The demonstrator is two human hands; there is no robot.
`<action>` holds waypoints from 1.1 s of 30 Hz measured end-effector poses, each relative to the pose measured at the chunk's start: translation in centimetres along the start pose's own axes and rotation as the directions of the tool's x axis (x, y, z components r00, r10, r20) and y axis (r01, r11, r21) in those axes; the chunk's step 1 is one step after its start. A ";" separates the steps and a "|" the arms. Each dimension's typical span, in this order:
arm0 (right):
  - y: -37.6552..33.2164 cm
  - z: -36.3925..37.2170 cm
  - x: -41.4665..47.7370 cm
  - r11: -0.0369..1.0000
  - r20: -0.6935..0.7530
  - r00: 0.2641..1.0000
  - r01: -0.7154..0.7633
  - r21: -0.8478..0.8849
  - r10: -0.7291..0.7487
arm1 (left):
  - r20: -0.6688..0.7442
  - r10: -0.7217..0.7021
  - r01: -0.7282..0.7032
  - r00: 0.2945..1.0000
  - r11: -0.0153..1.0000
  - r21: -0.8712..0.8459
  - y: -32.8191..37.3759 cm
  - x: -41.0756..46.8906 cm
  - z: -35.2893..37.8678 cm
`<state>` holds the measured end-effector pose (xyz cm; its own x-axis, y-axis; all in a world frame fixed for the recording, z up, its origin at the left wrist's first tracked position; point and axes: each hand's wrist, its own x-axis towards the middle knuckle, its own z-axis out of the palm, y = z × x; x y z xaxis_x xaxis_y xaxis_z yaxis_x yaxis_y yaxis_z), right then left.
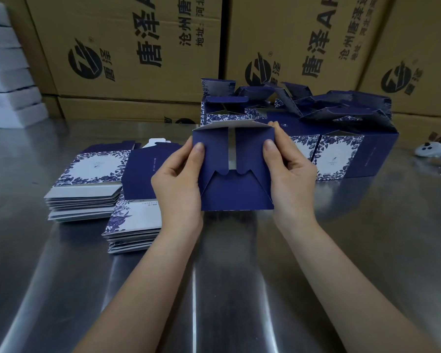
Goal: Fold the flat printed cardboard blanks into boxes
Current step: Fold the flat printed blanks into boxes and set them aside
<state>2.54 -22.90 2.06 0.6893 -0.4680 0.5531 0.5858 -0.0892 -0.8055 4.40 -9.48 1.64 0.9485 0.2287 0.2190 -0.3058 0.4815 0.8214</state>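
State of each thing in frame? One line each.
Box in hand: end flaps folded in, slit between them open.
Left hand: grips box's left edge, thumb on flap.
Right hand: grips right edge, thumb on flap.
Flat blanks: unfolded, two stacks on table.
Folded boxes: standing, top flaps open.

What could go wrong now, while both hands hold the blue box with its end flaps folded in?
1. The two side flaps show a gap between them; they may not lock and could spring open.
2. The left hand and right hand pinch the box at its edges; hard thumb pressure might crease it.
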 end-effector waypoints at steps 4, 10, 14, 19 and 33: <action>0.3 0.1 -0.2 0.999 -0.005 0.999 0.036 -0.020 -0.036 | -0.037 0.016 -0.016 0.999 1.000 0.010 0.0 0.0 -0.1; 0.5 0.1 -0.4 0.999 0.015 0.999 0.051 -0.012 -0.051 | -0.070 0.047 -0.048 0.996 0.999 -0.006 -0.2 0.0 -0.2; 0.6 0.1 -0.5 0.999 -0.009 0.999 0.034 0.027 -0.034 | -0.079 0.073 -0.071 0.994 0.997 0.025 -0.1 0.2 -0.3; 0.5 0.0 -0.4 0.998 -0.044 0.999 0.013 0.068 -0.010 | -0.074 0.119 -0.113 0.990 0.990 0.081 0.0 0.3 -0.5; 0.5 0.3 -0.8 1.000 -0.039 0.999 0.020 -0.002 -0.020 | -0.143 0.152 -0.138 0.978 0.985 0.104 -0.3 0.6 -0.8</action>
<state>2.42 -22.31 1.30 0.6601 -0.4998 0.5608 0.5990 -0.1003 -0.7945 4.95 -8.81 1.15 0.8695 0.4178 0.2633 -0.4231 0.3553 0.8335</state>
